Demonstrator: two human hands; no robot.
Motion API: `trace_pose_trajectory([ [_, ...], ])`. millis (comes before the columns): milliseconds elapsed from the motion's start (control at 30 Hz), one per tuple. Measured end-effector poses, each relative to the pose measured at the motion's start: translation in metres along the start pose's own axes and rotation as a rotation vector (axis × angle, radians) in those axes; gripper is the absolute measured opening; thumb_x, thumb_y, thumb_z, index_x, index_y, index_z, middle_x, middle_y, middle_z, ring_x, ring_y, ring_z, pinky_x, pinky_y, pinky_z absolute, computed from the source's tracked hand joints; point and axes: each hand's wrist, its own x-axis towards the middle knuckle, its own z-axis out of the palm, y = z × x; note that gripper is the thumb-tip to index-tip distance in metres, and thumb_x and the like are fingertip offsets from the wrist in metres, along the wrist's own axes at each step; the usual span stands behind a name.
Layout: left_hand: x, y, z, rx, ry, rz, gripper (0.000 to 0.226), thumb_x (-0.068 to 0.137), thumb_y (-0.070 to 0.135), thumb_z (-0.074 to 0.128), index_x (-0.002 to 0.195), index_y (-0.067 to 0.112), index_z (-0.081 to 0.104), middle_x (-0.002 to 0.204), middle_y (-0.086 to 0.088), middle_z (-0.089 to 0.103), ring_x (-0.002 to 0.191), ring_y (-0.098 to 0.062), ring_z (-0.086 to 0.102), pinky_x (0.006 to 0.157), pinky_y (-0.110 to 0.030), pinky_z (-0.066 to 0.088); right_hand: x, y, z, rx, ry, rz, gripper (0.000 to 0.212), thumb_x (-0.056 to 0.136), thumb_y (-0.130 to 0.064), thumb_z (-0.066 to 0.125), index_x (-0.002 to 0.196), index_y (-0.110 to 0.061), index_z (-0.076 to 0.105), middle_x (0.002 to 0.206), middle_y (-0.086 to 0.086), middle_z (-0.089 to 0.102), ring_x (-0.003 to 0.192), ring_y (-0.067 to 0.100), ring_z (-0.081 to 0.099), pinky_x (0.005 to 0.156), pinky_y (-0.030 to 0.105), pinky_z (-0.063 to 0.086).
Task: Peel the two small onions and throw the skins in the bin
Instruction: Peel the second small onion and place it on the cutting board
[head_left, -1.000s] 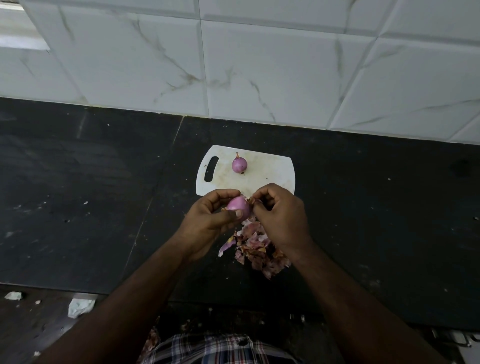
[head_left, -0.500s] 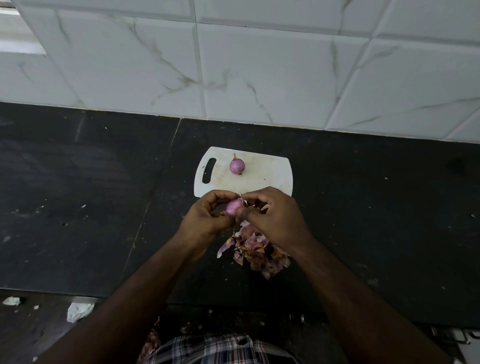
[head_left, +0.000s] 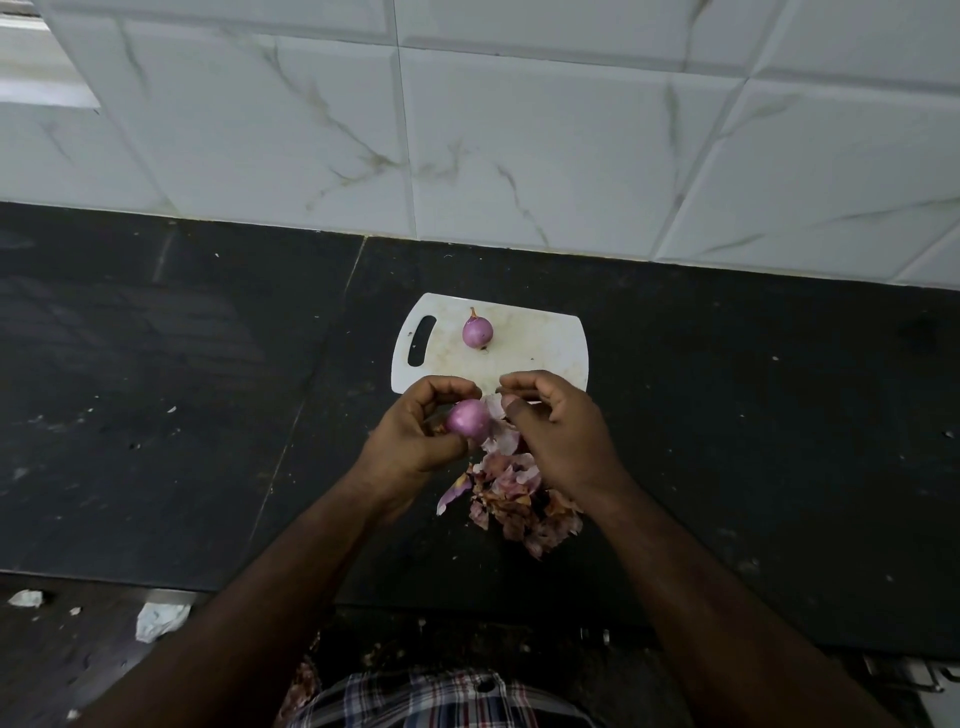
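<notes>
On the dark counter, near of the white cutting board bearing one onion, the left hand grips the second onion while the right hand pinches a loosened skin that could tear or drop beside the skin pile.

Purple onions, white cutting board, black counter, grey-veined white tiles.

Dark stone counter carries white cutting board, skins pile just beside it
</notes>
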Motion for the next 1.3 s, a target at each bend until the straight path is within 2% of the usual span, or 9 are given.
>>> trace_pose_trajectory([
  [167, -0.001, -0.002, 0.003, -0.076, -0.026, -0.041, 0.056, 0.066, -0.009, 0.067, 0.117, 0.011, 0.06, 0.125, -0.016, 0.063, 0.11, -0.028, 0.064, 0.09, -0.042, 0.057, -0.003, -0.008, 0.006, 0.076, -0.146, 0.01, 0.033, 0.095, -0.019, 0.058, 0.125, -0.029, 0.065, 0.112, -0.01, 0.072, 0.094, 0.01, 0.071, 0.082, 0.04, 0.061],
  [300, -0.001, -0.001, 0.003, -0.047, 0.013, -0.098, 0.057, 0.068, 0.003, 0.086, 0.119, 0.011, 0.061, 0.125, -0.017, 0.064, 0.114, -0.033, 0.065, 0.094, -0.046, 0.056, -0.004, -0.007, 0.006, 0.043, -0.109, -0.001, 0.026, 0.094, -0.013, 0.059, 0.114, -0.022, 0.072, 0.103, -0.009, 0.073, 0.09, 0.01, 0.071, 0.08, 0.036, 0.062],
  [400, -0.002, 0.002, 0.0, -0.054, -0.003, -0.164, 0.056, 0.069, 0.008, 0.082, 0.121, 0.007, 0.062, 0.124, -0.021, 0.066, 0.108, -0.037, 0.069, 0.085, -0.04, 0.059, -0.004, -0.002, 0.005, 0.036, -0.066, 0.015, 0.024, 0.095, -0.011, 0.058, 0.113, -0.018, 0.073, 0.107, -0.006, 0.072, 0.092, 0.009, 0.071, 0.076, 0.033, 0.062],
  [533, -0.004, 0.002, -0.002, -0.121, -0.012, -0.175, 0.054, 0.07, 0.005, 0.079, 0.121, 0.005, 0.063, 0.128, -0.022, 0.063, 0.111, -0.039, 0.068, 0.091, -0.047, 0.058, -0.005, -0.001, 0.002, 0.01, -0.091, 0.016, 0.026, 0.096, -0.01, 0.056, 0.111, -0.022, 0.073, 0.103, -0.01, 0.072, 0.087, 0.003, 0.069, 0.073, 0.024, 0.06],
  [633, -0.006, 0.004, -0.001, -0.192, -0.014, -0.166, 0.051, 0.072, 0.002, 0.074, 0.122, 0.004, 0.063, 0.129, -0.022, 0.062, 0.111, -0.037, 0.068, 0.087, -0.04, 0.06, -0.005, 0.0, 0.004, 0.117, -0.183, 0.058, 0.024, 0.097, -0.012, 0.057, 0.114, -0.022, 0.071, 0.108, -0.006, 0.073, 0.096, 0.009, 0.07, 0.08, 0.031, 0.061],
  [767, -0.005, 0.006, 0.0, -0.187, -0.018, -0.163, 0.051, 0.074, 0.0, 0.072, 0.124, 0.005, 0.064, 0.128, -0.022, 0.064, 0.107, -0.033, 0.07, 0.084, -0.035, 0.06, -0.006, 0.001, 0.006, 0.22, -0.161, 0.083, 0.019, 0.092, -0.013, 0.066, 0.109, -0.019, 0.073, 0.097, 0.002, 0.076, 0.088, 0.017, 0.075, 0.079, 0.043, 0.062],
  [933, -0.004, 0.007, 0.001, -0.15, -0.009, -0.168, 0.05, 0.074, 0.005, 0.073, 0.123, 0.008, 0.065, 0.126, -0.02, 0.065, 0.107, -0.033, 0.07, 0.086, -0.036, 0.06, -0.004, 0.004, 0.006, 0.203, -0.113, 0.076, 0.013, 0.091, -0.023, 0.069, 0.101, -0.023, 0.076, 0.093, -0.003, 0.076, 0.09, 0.015, 0.073, 0.081, 0.046, 0.061],
  [1033, -0.003, 0.008, 0.0, -0.113, 0.001, -0.151, 0.045, 0.077, 0.01, 0.072, 0.121, 0.011, 0.067, 0.126, -0.019, 0.065, 0.107, -0.03, 0.07, 0.086, -0.035, 0.06, -0.007, 0.003, 0.004, 0.194, -0.137, 0.063, 0.027, 0.079, -0.038, 0.08, 0.101, -0.024, 0.075, 0.093, -0.007, 0.074, 0.091, 0.015, 0.071, 0.081, 0.045, 0.061],
  [1300, -0.001, 0.008, 0.0, -0.113, -0.03, -0.152, 0.044, 0.081, 0.011, 0.067, 0.125, 0.007, 0.064, 0.118, -0.02, 0.07, 0.101, -0.026, 0.072, 0.084, -0.032, 0.06, -0.005, 0.005, 0.003, 0.225, -0.104, 0.086, 0.022, 0.08, -0.018, 0.082, 0.1, -0.02, 0.075, 0.092, 0.0, 0.076, 0.084, 0.021, 0.074, 0.075, 0.051, 0.061],
])
